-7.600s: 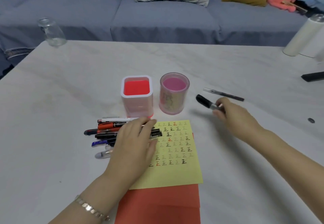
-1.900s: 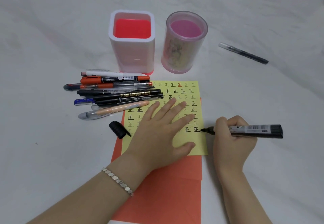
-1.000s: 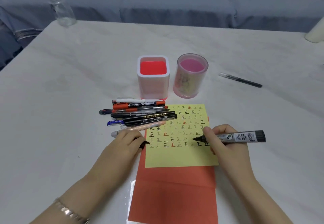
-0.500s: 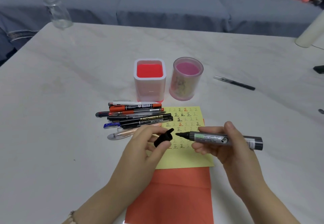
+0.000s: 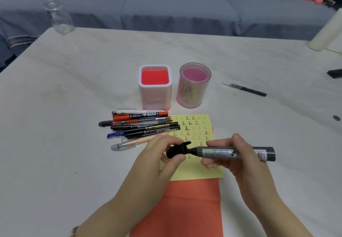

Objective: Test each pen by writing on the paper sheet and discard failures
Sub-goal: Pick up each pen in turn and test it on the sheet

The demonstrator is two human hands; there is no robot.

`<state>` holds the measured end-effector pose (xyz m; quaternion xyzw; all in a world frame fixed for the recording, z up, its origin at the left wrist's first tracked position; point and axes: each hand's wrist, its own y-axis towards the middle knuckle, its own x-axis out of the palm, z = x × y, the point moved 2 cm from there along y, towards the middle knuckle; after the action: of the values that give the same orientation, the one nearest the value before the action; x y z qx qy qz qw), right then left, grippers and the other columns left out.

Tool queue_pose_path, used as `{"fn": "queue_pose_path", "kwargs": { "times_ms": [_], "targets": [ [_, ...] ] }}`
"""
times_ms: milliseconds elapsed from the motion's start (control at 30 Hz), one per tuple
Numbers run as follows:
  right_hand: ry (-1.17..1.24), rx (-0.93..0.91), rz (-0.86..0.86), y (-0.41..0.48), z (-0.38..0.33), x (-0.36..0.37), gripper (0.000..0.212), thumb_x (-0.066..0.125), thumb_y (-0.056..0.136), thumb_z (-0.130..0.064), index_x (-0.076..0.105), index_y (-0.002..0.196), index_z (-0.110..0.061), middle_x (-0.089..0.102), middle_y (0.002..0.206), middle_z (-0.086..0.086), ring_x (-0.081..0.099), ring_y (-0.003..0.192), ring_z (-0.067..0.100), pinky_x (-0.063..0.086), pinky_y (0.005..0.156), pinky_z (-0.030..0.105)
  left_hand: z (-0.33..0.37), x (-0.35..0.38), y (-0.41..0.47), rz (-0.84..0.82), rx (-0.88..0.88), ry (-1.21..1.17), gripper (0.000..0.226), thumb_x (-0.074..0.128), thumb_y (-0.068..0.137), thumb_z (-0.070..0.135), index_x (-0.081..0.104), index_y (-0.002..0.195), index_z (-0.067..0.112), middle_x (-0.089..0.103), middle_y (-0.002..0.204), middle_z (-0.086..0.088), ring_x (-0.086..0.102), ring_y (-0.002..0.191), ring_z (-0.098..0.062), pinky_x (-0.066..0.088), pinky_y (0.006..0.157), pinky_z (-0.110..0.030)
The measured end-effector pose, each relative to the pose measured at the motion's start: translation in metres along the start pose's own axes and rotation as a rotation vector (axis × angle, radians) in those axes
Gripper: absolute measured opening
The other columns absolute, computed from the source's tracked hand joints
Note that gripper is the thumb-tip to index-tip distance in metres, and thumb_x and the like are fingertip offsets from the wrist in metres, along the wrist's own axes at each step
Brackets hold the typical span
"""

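My right hand point(image 5: 238, 159) grips a thick black marker point(image 5: 233, 153) held level above the yellow paper sheet point(image 5: 194, 170), which carries rows of written marks. My left hand point(image 5: 157, 159) pinches the marker's black cap point(image 5: 176, 150), and the cap sits over the marker's tip. A pile of several pens point(image 5: 140, 127) lies left of the sheet. Behind it stand a square white holder with a red inside point(image 5: 155, 86) and a round pink holder point(image 5: 194, 85).
A slim black pen point(image 5: 244, 88) lies alone to the right of the holders. Red paper point(image 5: 185, 209) lies under the yellow sheet. A glass jar point(image 5: 58, 18) stands far left, a white cylinder point(image 5: 325, 33) far right, a grey sofa beyond the table.
The right hand lifted the marker off the sheet after writing. The left hand picked up the cap and brought it onto the marker's tip.
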<state>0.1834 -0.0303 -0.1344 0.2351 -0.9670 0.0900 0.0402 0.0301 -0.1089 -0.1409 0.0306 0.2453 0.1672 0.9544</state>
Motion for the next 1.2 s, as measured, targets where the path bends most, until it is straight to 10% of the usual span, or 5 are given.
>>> {"fn": "queue_pose_path", "kwargs": {
  "times_ms": [167,400,767,967,1200],
  "targets": [
    [0.073,0.051,0.005,0.003,-0.001,-0.002,0.038,0.043,0.074,-0.032,0.073,0.063,-0.011,0.060,0.050,0.016,0.057,0.048,0.020,0.049,0.052,0.021,0.008,0.004,0.001,-0.143,0.135,0.083,0.014,0.049,0.088,0.034,0.046,0.095,0.045,0.049,0.097,0.035,0.042,0.089,0.016,0.031,0.076,-0.001],
    [0.063,0.037,0.092,0.006,0.001,0.009,0.025,0.040,0.067,-0.022,0.048,0.045,-0.015,0.041,0.035,0.008,0.039,0.040,0.018,0.036,0.045,0.022,0.016,0.011,0.001,-0.267,-0.045,0.058,0.017,0.049,0.091,0.035,0.033,0.084,0.038,0.047,0.085,0.018,0.044,0.077,0.008,0.034,0.066,-0.011],
    [0.051,-0.089,0.097,0.019,0.002,-0.005,0.021,0.048,0.063,-0.030,0.048,0.045,-0.018,0.043,0.041,0.011,0.040,0.038,0.016,0.035,0.044,0.020,0.014,0.024,0.038,-0.682,-0.529,-0.744,0.020,0.056,0.077,0.024,0.041,0.068,0.015,0.038,0.050,0.002,0.028,0.042,-0.006,0.027,0.042,-0.015],
    [-0.077,0.025,0.062,0.025,0.019,-0.012,0.026,0.046,0.079,-0.023,0.057,0.058,-0.013,0.050,0.042,0.005,0.046,0.042,0.011,0.038,0.044,0.017,0.014,0.032,0.041,-0.467,-0.013,0.322,0.015,0.041,0.096,0.040,0.051,0.105,0.035,0.061,0.089,0.011,0.054,0.084,-0.009,0.044,0.080,-0.034],
    [-0.590,-0.118,0.160,0.095,0.011,-0.058,0.018,0.054,0.091,-0.020,0.055,0.109,-0.018,0.062,0.093,-0.001,0.059,0.080,0.003,0.041,0.074,0.016,-0.031,0.012,0.043,-0.030,0.123,0.627,0.015,0.062,0.085,0.014,0.064,0.100,0.012,0.059,0.095,0.000,0.060,0.084,-0.023,0.044,0.073,-0.031]
  ]
}}
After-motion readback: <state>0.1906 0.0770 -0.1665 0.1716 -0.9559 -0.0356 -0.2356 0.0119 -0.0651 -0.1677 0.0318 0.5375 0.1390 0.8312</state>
